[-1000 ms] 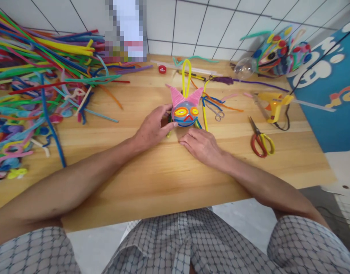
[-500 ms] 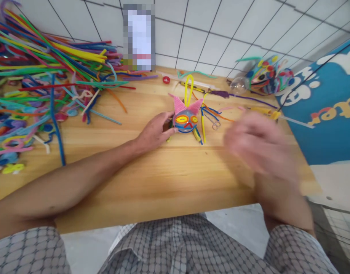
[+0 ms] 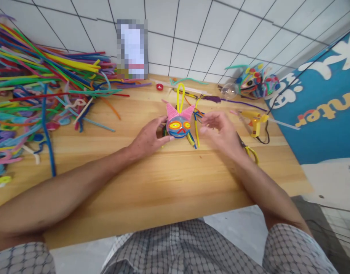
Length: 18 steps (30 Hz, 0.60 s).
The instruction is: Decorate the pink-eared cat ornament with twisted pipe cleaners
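Note:
A cat-faced ball ornament [image 3: 179, 131] sits on the wooden table [image 3: 152, 182], with pink pipe-cleaner ears, yellow-ringed eyes, a red mouth and a yellow loop on top. My left hand [image 3: 147, 137] grips its left side, thumb at the front and the other fingers mostly hidden behind. To the right of the ball, my right hand [image 3: 220, 133] is open, its fingers curved and apart, with nothing visible in it. Between that hand and the ball lies a yellow pipe cleaner [image 3: 197, 131]. Blue pipe-cleaner pieces [image 3: 198, 114] lie just behind it.
Piled pipe cleaners [image 3: 63, 61] cover the table's left side. A yellow glue gun [image 3: 256, 123] lies at the right, and a yellow-handled tool [image 3: 252, 153] is partly hidden by my right forearm. A clear ball [image 3: 229, 90] and decorated balls [image 3: 254, 83] stand by the tiled wall [image 3: 192, 42].
My right hand has moved left from the table's right side to beside the ball. The left hand keeps its hold on the ornament. The whole view has shifted slightly.

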Available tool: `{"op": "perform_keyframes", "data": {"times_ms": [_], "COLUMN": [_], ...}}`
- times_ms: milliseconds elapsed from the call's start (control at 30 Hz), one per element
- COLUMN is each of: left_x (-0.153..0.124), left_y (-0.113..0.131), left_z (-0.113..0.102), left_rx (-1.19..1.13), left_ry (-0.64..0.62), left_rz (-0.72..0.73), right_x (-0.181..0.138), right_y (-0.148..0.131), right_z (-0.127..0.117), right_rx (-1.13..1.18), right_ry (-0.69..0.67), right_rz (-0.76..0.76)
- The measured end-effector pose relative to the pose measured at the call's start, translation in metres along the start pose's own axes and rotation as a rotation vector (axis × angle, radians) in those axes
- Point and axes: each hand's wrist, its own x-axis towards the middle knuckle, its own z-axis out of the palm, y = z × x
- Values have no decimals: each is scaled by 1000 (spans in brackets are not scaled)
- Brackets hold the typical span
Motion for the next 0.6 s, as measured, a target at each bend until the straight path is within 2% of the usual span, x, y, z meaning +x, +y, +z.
{"op": "perform_keyframes", "data": {"times_ms": [100,200,600], "left_x": [0,1,6], "left_y": [-2,-2,7], "left_z": [1,1,-6], "left_rx": [30,73,208], "left_ry": [-4,-12,-72], "left_rz": [-8,-38,-23], "right_x": [-6,-11,-13], "right_y": [15,23,32], "right_z": [34,54,65], "right_rx": [-57,-102,-209], "right_ry": [7,-30,-89], "right_rz": [-23,-51,-127]}}
